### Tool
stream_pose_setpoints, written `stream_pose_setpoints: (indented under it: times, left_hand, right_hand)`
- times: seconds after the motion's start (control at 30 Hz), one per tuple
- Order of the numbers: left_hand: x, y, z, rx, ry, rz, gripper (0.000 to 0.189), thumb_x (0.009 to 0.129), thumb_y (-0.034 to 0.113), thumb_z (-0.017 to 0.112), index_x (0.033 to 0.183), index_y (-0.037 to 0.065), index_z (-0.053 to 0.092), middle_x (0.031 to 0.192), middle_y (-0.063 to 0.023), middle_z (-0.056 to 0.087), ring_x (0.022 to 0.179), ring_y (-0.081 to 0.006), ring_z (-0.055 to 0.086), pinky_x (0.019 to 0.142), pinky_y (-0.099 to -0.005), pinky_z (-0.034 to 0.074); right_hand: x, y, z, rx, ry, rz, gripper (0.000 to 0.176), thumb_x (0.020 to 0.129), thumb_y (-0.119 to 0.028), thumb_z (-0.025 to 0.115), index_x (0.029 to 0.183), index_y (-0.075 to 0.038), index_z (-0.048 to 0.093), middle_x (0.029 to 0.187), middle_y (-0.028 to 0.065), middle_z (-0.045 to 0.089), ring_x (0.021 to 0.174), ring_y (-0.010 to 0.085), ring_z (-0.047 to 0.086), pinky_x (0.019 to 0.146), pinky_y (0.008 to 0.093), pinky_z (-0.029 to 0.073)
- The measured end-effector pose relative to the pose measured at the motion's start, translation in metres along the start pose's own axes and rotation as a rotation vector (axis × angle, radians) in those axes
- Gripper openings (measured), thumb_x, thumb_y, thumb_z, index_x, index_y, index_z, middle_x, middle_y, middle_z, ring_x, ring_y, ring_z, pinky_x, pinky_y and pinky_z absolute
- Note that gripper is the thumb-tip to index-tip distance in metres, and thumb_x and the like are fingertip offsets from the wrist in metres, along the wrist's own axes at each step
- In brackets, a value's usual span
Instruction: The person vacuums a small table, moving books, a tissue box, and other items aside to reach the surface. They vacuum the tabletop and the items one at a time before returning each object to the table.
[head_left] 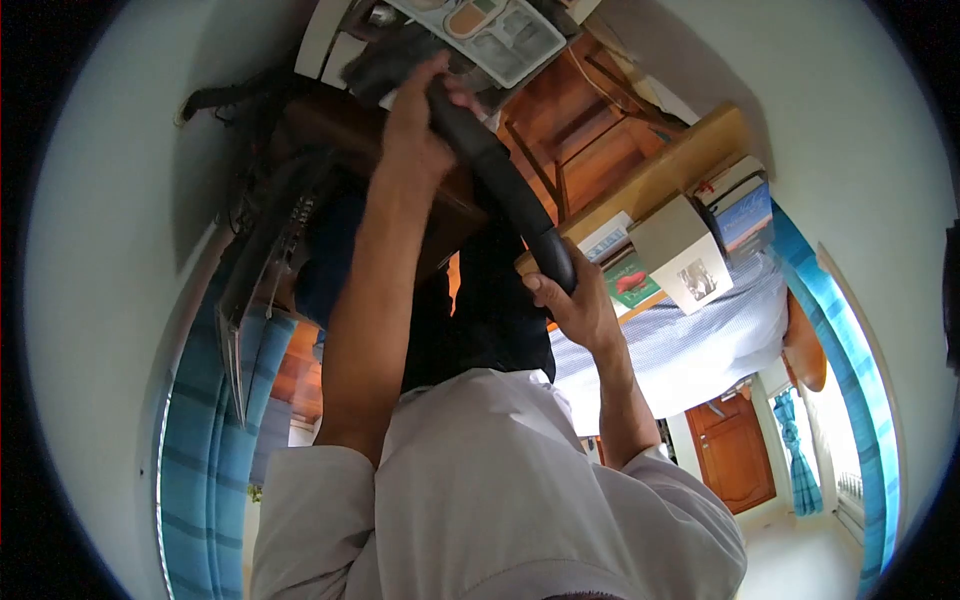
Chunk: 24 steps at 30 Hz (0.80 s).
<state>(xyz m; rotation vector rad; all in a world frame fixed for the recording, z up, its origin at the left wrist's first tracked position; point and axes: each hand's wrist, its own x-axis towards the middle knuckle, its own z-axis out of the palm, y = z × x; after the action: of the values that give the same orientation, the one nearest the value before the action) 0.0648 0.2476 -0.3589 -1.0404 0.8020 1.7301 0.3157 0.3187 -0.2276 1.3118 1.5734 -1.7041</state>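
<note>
A long, slightly bent black tube-like object (505, 185) slants across the space in front of my body; its exact kind I cannot make out. My left hand (425, 105) is closed around its upper part, a little blurred, beside a wider dark section at that end. At the lower, rounded end my right hand (585, 305) grips it, with the thumb lying along the near side and the other fingers mostly hidden behind. Just beyond the left hand is a pale compartmented tray (535, 50). Books on a wooden shelf are close to the right hand.
To the right, a wooden shelf (715, 130) carries a white book (685, 255), a green book (630, 280) and a blue book (745, 220). A bed (690, 345) lies behind them. A dark flat screen-like panel (235, 340) and a curtain (205, 450) are at left.
</note>
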Motion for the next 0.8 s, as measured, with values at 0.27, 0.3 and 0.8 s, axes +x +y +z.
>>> stream_pose_setpoints:
  times: [0.27, 0.3, 0.8]
  left_hand:
    - [0.014, 0.046, -0.003, 0.669, 0.138, 0.346, 0.031, 0.089, 0.024, 0.081, 0.108, 0.002, 0.070, 0.086, -0.0073, 0.071, 0.075, -0.0197, 0.069, 0.071, -0.0380, 0.059]
    - [0.026, 0.046, -0.001, 0.773, 0.027, 0.431, 0.039, 0.088, 0.029, 0.082, 0.116, 0.005, 0.068, 0.099, -0.0094, 0.072, 0.085, -0.0205, 0.069, 0.075, -0.0377, 0.058]
    - [0.128, 0.041, 0.086, 2.178, -0.040, 0.703, 0.059, 0.082, 0.022, 0.082, 0.132, -0.001, 0.063, 0.125, -0.0241, 0.067, 0.113, -0.0401, 0.066, 0.096, -0.0491, 0.054]
  right_hand:
    - [0.020, -0.040, -0.004, -0.015, 0.363, -0.172, 0.054, 0.103, -0.053, 0.057, 0.113, 0.000, 0.058, 0.074, 0.0191, 0.069, 0.063, 0.0270, 0.071, 0.056, 0.0349, 0.053]
    - [0.034, -0.051, -0.007, -0.039, 0.372, -0.097, 0.054, 0.105, -0.052, 0.054, 0.115, 0.000, 0.057, 0.076, 0.0200, 0.069, 0.066, 0.0285, 0.072, 0.058, 0.0369, 0.054]
    - [0.092, -0.074, -0.016, -0.038, 0.434, 0.021, 0.054, 0.108, -0.049, 0.049, 0.124, 0.001, 0.060, 0.091, 0.0227, 0.074, 0.082, 0.0336, 0.075, 0.071, 0.0464, 0.057]
